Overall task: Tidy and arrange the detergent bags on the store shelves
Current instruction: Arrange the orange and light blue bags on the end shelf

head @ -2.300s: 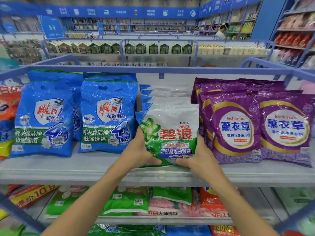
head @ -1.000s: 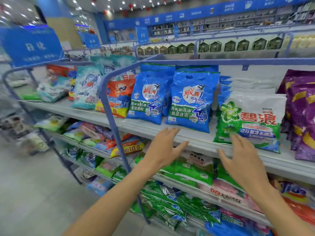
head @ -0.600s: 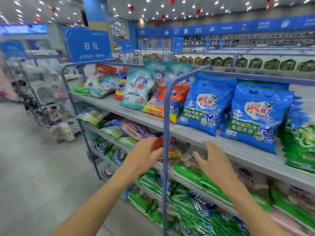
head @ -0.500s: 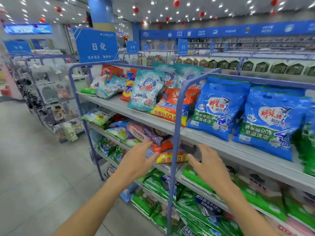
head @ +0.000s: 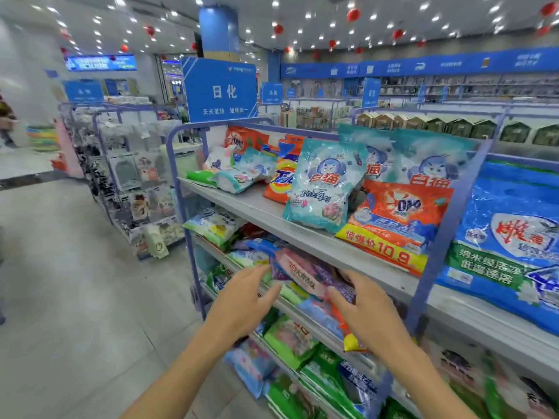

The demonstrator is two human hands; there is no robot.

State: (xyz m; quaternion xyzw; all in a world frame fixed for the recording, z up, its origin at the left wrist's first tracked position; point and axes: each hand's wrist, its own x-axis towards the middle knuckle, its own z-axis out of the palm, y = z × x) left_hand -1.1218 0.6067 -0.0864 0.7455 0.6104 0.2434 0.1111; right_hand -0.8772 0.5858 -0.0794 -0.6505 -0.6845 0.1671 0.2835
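Grey tiled floor fills eight o'clock. A blue aisle sign stands at eleven o'clock below a blue pillar. Small spotlights dot the ceiling.

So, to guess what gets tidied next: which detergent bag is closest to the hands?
The pink and purple bag jutting out below the top shelf, between the left hand and right hand; others lie farther off.
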